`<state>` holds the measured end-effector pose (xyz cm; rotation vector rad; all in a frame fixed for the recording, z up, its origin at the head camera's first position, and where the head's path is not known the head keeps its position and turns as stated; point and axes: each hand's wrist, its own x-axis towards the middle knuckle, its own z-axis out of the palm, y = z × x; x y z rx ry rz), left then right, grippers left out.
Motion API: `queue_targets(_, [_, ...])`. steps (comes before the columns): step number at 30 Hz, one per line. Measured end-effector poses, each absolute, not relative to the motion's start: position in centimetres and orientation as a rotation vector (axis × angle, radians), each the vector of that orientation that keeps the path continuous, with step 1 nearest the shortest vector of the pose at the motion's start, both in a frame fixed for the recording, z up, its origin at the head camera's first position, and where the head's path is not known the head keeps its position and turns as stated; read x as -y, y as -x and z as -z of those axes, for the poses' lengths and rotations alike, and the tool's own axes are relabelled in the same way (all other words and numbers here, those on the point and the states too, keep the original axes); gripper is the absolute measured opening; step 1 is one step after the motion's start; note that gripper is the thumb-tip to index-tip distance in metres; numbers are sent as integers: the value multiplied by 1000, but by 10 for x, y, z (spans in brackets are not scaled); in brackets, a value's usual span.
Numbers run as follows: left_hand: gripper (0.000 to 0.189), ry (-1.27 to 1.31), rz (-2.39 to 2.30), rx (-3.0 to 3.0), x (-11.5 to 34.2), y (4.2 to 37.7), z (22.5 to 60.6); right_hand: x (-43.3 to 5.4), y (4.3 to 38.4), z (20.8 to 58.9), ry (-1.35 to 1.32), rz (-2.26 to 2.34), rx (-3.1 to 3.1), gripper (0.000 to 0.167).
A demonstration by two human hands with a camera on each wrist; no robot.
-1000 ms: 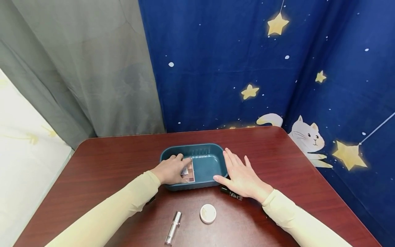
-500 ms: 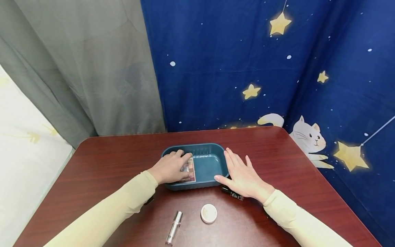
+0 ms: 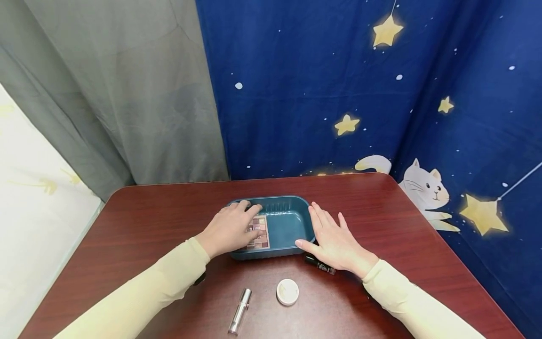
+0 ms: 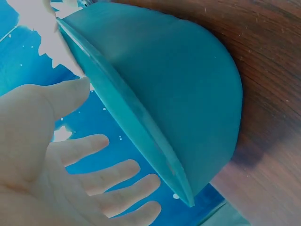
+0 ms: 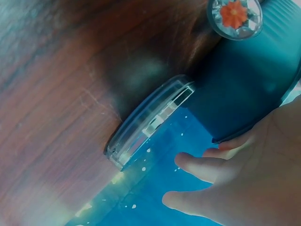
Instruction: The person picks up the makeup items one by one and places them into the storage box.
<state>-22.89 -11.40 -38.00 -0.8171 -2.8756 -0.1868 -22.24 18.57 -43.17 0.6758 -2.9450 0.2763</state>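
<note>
In the head view, an eyeshadow palette (image 3: 261, 233) lies at the left end of a dark teal plastic basin (image 3: 288, 228). My left hand (image 3: 228, 230) is over the basin's left end, covering part of the palette. Its fingers are spread and relaxed in the left wrist view, beside the basin's rim (image 4: 136, 108), with nothing gripped. My right hand (image 3: 338, 246) rests with straight fingers along the basin's right rim, thumb toward the front corner. Below it lies a small black tube (image 3: 320, 264), partly hidden by that hand.
A silver lipstick tube (image 3: 240, 311) and a round white jar (image 3: 287, 292) lie on the reddish-brown table (image 3: 161, 207) in front of the basin. The right wrist view shows a clear-lidded case (image 5: 150, 125) and a faceted clear round piece with an orange flower (image 5: 233, 14).
My left hand has drawn a little to the left and its fingers have loosened. More of the palette shows, still inside the basin. My right hand has stayed at the rim.
</note>
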Motion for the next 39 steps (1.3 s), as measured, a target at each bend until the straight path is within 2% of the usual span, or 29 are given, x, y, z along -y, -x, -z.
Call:
queue_targets(24, [42,803,250,2641,118,176,366,-185,223,429,-681,-288,2947,106])
queue_targets(39, [41,764,279,2686,115,145,368,-185,222,431,-683,-283,2947,106])
